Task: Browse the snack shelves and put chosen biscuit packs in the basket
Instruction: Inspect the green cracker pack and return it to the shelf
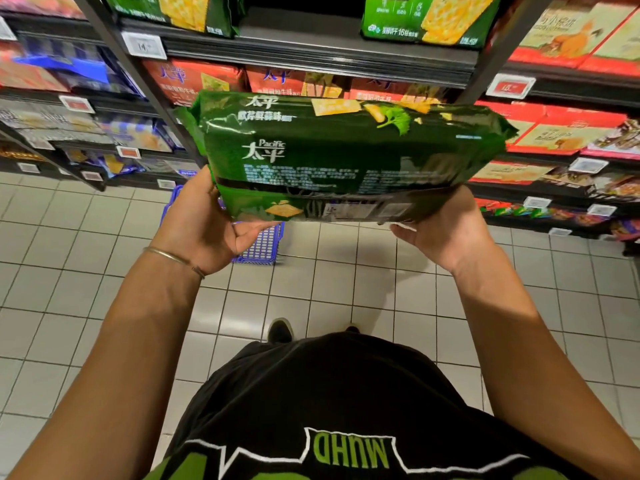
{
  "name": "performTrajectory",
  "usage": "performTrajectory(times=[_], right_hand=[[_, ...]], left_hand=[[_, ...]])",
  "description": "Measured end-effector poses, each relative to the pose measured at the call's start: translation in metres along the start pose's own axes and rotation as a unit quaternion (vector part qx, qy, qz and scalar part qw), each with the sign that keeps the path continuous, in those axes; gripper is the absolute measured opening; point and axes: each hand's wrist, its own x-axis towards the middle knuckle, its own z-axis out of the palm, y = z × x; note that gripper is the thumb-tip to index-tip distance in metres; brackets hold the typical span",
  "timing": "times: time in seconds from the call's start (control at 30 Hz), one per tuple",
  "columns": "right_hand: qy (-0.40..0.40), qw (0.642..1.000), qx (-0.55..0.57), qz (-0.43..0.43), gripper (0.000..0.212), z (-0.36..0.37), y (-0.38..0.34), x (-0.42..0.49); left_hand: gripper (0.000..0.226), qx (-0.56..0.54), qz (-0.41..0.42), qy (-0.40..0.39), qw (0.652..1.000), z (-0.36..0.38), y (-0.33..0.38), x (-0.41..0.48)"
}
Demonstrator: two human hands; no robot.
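Head view: both hands hold one green biscuit pack (346, 157) up in front of the shelves, long side running L to R, its printed back w/ "Pacific" logo and small text facing the camera. Left hand (204, 226) grasps the pack's L end from below, thumb lying along the near bottom edge, the other fingers out of sight behind the wrapper. Right hand (446, 230) grasps the R end the same way, thumb at the near bottom edge, fingers hidden behind the pack. A thin bracelet (173, 256) sits on the L wrist. The pack is in the air, not in the basket (263, 244): that is blue plastic mesh, standing on the tiled floor (346, 278) below and beyond the pack's L end, mostly covered by the L hand and the pack, so I can't tell what's inside. Behind the pack, a shelf row of red packs (194, 77); one level up, more green packs (415, 19) w/ cracker pics. A price tag (143, 46) is clipped to that upper shelf edge. Red boxes (568, 133) fill the bay at R; blue and white packs (138, 133) the bay at L, blurred. Bottom of frame: black shirt (329, 393) w/ green print, and one dark shoe (280, 330) on the tiles.
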Motion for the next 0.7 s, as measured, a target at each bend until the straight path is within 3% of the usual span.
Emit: performTrajectory(times=[0.2, 0.33, 0.47, 0.7], right_hand=[[-0.021, 0.995, -0.1, 0.005, 0.032, 0.005, -0.001, 0.002], [-0.042, 0.99, -0.133, 0.012, 0.033, 0.003, 0.001, 0.002], [-0.057, 0.991, -0.123, 0.009, 0.032, 0.005, -0.003, 0.0], [-0.046, 0.992, -0.113, -0.034, 0.034, 0.011, -0.005, -0.003]], left_hand=[[0.069, 0.067, -0.031, 0.042, 0.996, -0.016, -0.01, 0.021], [0.084, 0.06, 0.018, 0.081, 0.995, -0.019, -0.025, 0.03], [0.082, 0.073, 0.056, 0.132, 0.987, -0.022, -0.029, 0.03], [0.082, 0.102, 0.099, 0.095, 0.985, -0.025, -0.026, 0.026]])
